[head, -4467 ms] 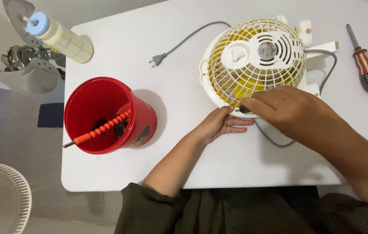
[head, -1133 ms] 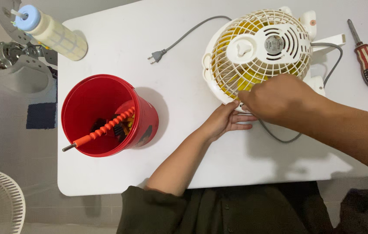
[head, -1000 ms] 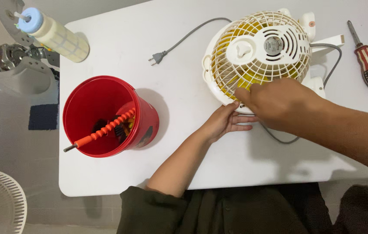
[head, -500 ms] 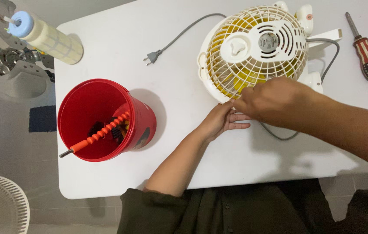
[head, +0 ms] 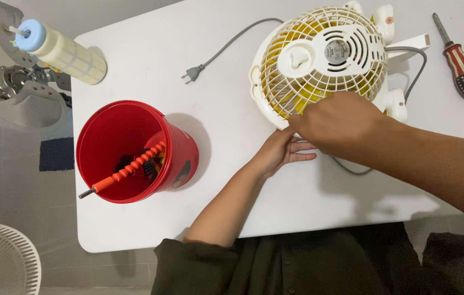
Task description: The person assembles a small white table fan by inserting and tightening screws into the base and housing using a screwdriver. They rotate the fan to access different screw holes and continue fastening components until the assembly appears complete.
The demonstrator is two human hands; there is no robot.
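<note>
Desk fan (head: 325, 60), table's far right corner: grille on, unopened; your right hand (head: 341, 123) curled on its rim, left hand (head: 282, 153) flat beside; screwdriver (head: 461, 63) untouched

White rectangular counter (head: 232, 71) under everything. At nine o'clock, a red round plastic bucket (head: 180, 158), upright, holding a tool with an orange ribbed handle and metal tip (head: 125, 171) that leans over the rim, plus dark items too hidden to tell. At eleven o'clock, a cream plastic bottle with a pale blue cap (head: 65, 49), lying tilted. At two o'clock, a screwdriver with a red patterned handle (head: 461, 65), well apart. Off the counter: white fan grille (head: 2, 262) at seven o'clock, grey metal motor part (head: 10, 90) at ten.
</note>
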